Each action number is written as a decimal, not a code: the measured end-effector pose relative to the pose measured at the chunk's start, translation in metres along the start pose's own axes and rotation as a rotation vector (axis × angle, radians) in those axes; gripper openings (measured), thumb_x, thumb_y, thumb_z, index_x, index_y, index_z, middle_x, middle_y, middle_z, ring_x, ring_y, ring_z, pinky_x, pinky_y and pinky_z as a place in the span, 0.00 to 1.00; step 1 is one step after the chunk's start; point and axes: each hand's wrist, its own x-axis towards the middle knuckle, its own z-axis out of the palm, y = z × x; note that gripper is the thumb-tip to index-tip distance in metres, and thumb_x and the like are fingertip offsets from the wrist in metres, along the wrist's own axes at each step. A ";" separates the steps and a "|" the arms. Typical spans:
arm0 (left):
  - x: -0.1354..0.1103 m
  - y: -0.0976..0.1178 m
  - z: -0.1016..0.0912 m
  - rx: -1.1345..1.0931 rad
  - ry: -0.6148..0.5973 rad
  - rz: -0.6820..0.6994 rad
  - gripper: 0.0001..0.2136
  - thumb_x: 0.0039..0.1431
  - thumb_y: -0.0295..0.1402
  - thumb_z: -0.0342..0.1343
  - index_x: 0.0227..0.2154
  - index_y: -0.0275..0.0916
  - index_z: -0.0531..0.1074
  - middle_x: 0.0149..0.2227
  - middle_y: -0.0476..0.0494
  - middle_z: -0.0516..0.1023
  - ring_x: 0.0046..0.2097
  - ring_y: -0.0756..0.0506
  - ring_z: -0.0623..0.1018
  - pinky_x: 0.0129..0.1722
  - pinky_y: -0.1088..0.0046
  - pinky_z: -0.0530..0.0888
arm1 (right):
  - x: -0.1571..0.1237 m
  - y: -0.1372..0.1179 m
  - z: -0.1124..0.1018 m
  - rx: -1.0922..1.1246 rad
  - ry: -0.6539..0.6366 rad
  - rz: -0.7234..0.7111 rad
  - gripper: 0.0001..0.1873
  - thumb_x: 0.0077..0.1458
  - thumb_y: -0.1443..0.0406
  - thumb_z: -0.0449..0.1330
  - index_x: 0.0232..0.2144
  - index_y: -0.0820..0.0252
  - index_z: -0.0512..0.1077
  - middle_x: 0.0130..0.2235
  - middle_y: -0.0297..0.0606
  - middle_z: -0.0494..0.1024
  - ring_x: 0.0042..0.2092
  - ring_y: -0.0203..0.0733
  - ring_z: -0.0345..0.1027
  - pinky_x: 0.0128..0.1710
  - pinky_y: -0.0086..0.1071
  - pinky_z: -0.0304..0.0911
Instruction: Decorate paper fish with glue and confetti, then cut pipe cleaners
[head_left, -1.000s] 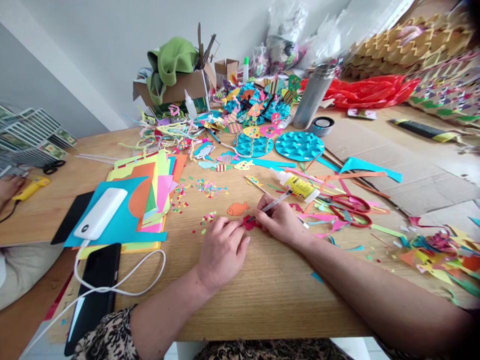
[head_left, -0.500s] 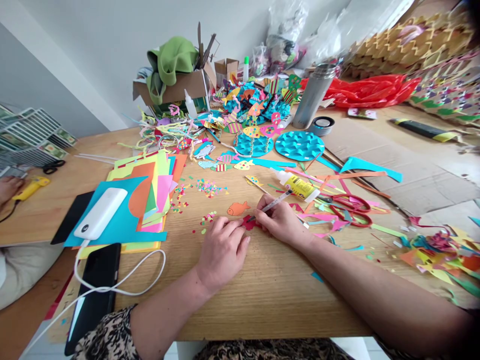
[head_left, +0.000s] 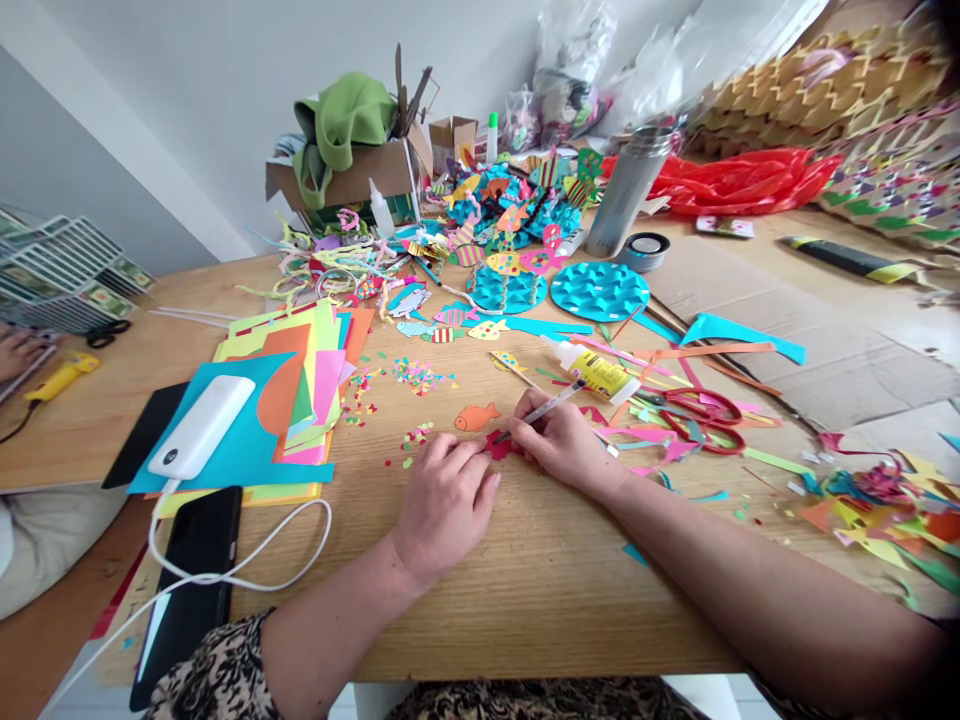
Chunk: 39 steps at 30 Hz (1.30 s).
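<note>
Red paper cut-out [head_left: 496, 445] lies mid-table on the wooden table [head_left: 525, 590], just below an orange paper fish [head_left: 475, 416]. The left hand [head_left: 446, 500] pins it with flat, close-set fingers. The right hand [head_left: 561, 447] pinches a slim clear pen [head_left: 553, 402], its tip on the cut-out.

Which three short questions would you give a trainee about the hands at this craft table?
1. True or false: the right hand holds scissors.
2. The left hand's fingertips touch: A) a red paper cutout; B) a phone; C) a glue bottle.
3. Fill in: just beyond the hands lies an orange paper ____.

Key: 1 false, it holds a pen; 2 A; 3 fish.
</note>
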 end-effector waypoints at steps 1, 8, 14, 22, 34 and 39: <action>0.000 0.000 0.000 -0.001 0.001 -0.001 0.07 0.62 0.29 0.53 0.39 0.38 0.75 0.46 0.44 0.78 0.46 0.40 0.69 0.49 0.55 0.71 | 0.000 0.000 0.000 -0.002 0.003 0.000 0.05 0.51 0.65 0.55 0.24 0.56 0.62 0.19 0.29 0.69 0.19 0.32 0.59 0.19 0.26 0.51; 0.000 0.001 -0.001 0.003 0.003 0.000 0.06 0.62 0.29 0.53 0.39 0.38 0.75 0.46 0.44 0.78 0.46 0.40 0.69 0.48 0.55 0.71 | 0.001 0.000 0.000 -0.001 0.005 -0.012 0.06 0.50 0.65 0.55 0.24 0.56 0.62 0.18 0.28 0.68 0.19 0.32 0.59 0.19 0.26 0.51; 0.000 0.000 -0.001 -0.002 -0.001 -0.002 0.07 0.62 0.29 0.53 0.39 0.38 0.75 0.45 0.44 0.78 0.46 0.40 0.69 0.49 0.55 0.71 | 0.001 0.000 0.000 0.006 0.006 -0.011 0.06 0.51 0.65 0.55 0.24 0.56 0.62 0.18 0.28 0.68 0.20 0.32 0.59 0.19 0.26 0.51; 0.000 0.001 -0.001 0.008 -0.007 0.001 0.07 0.63 0.29 0.53 0.40 0.38 0.74 0.46 0.44 0.78 0.46 0.40 0.69 0.49 0.55 0.71 | 0.001 0.002 0.000 0.000 -0.005 -0.009 0.05 0.50 0.65 0.55 0.24 0.56 0.62 0.19 0.28 0.68 0.20 0.32 0.60 0.19 0.26 0.51; 0.000 0.001 -0.001 0.006 -0.006 -0.001 0.07 0.63 0.29 0.52 0.40 0.39 0.75 0.46 0.43 0.78 0.46 0.40 0.69 0.49 0.55 0.71 | 0.001 0.000 0.000 -0.003 0.013 -0.009 0.05 0.50 0.65 0.55 0.24 0.56 0.62 0.19 0.28 0.68 0.20 0.32 0.60 0.19 0.26 0.51; 0.000 0.001 -0.002 0.007 0.003 0.004 0.07 0.62 0.28 0.53 0.39 0.39 0.75 0.46 0.43 0.78 0.47 0.40 0.70 0.49 0.55 0.71 | 0.000 -0.001 -0.001 0.026 0.006 0.001 0.05 0.50 0.65 0.55 0.24 0.56 0.62 0.18 0.28 0.68 0.20 0.33 0.59 0.19 0.26 0.52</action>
